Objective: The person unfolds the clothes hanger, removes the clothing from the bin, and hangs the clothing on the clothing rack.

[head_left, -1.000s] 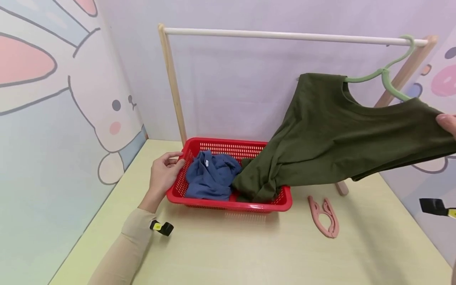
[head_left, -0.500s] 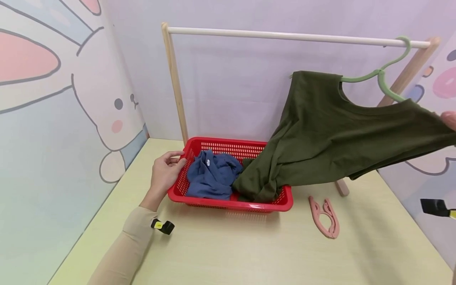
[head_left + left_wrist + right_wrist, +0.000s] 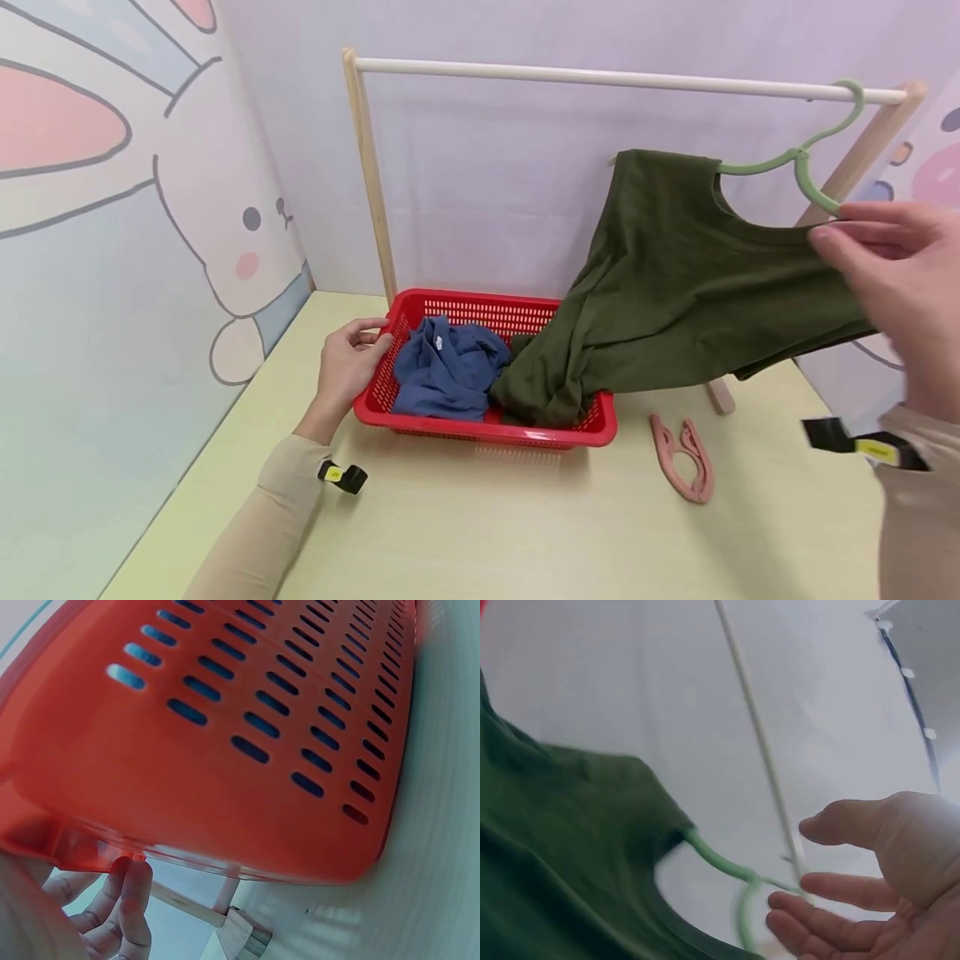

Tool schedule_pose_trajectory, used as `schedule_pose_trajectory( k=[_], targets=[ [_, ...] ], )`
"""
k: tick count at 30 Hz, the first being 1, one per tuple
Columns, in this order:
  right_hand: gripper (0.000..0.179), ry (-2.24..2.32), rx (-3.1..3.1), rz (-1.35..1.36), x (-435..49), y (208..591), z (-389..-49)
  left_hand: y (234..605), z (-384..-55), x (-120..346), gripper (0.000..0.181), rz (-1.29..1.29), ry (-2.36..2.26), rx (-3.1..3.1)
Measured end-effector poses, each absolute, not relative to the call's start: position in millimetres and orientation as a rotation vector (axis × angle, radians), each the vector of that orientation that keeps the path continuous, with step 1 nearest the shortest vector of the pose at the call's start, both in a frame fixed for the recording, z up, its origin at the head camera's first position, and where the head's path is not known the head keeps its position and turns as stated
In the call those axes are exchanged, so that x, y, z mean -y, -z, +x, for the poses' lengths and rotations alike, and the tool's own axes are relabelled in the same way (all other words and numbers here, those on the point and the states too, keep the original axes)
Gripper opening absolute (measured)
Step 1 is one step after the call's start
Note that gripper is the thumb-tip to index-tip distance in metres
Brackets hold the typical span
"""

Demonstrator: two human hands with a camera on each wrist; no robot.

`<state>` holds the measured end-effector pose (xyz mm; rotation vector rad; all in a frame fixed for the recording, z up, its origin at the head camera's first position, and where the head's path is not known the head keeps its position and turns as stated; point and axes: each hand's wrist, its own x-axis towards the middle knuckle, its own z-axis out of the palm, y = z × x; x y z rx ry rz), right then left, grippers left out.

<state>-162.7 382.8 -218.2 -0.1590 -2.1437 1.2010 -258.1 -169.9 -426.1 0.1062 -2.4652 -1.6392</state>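
Basket (image 3: 483, 431) sits on the counter (image 3: 510, 525), left end held at the rim by the left hand (image 3: 345, 367); grip narrow, looks like a light steadying hold. Blue garment (image 3: 450, 375) lies crumpled inside, left half. Dark green garment (image 3: 675, 267): lower end bunched in the basket's right half, body stretched slantwise up to the green hanger (image 3: 759, 168). Pink folding hanger (image 3: 665, 462) lies folded on the counter, right of the basket. Green hanger's left tip pokes out past the garment's left shoulder; its hook sits over the white rod (image 3: 600, 76), near the right end. Right hand (image 3: 911, 279) is at the garment's right shoulder; right wrist view shows that grip wide, thumb well off the fingers, nothing held. Can't tell if fingertips touch the hanger.

Step in hand reads as dressing the hanger: left shoulder looks on, right one is behind the hand, seating unconfirmed. Next move probably calls for checking that shoulder, then lifting the lower end clear of the basket so it hangs straight.
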Motion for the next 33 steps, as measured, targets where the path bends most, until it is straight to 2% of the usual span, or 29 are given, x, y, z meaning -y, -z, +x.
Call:
schedule_pose_trajectory(
  k=[5,10,17,25,33],
  targets=[
    [0.040,-1.172,2.268,-0.072,-344.3,251.6,-178.0,428.1,-258.2,169.8,0.041,0.107,1.644,2.470],
    [0.042,-1.220,2.315,0.083,-315.6,299.1,-199.8,429.6,-258.6,170.5,0.040,0.108,1.625,2.465],
    [0.048,-1.163,2.508,0.232,-298.0,349.5,-213.0,429.5,-259.8,168.0,0.039,0.119,1.640,2.454],
    [0.044,-1.064,2.621,0.317,-297.5,375.5,-215.2,431.1,-259.2,165.8,0.041,0.112,1.620,2.465],
    [0.042,-0.945,2.695,0.341,-294.1,381.8,-219.4,429.7,-259.3,168.0,0.041,0.095,1.599,2.458]
  ],
)
